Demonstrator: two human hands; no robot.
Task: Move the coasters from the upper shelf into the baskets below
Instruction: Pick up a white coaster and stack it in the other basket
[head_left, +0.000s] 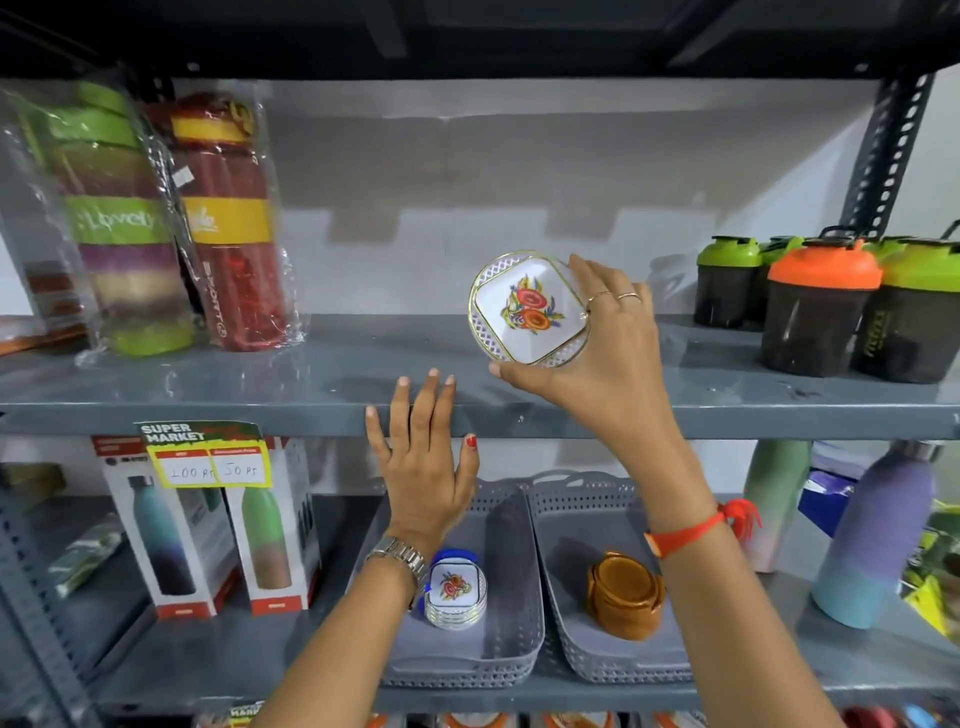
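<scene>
Coaster (530, 310) pinched in my R hand (613, 358) over shelf (208, 395), face tilted twd me; L basket (511, 597) straight below. L hand (423, 467) open, empty, nearer basket.

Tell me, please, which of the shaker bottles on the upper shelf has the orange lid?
The front-middle shaker bottle, just right of the right hand; the shakers around it all have green lids.

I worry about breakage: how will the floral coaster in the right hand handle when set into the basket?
The floral coaster looks rigid and glossy, so probably slippery and chip-prone. The right hand pinches only its rim. Flat-faced, it should likely sit steady on the matching stack.
</scene>
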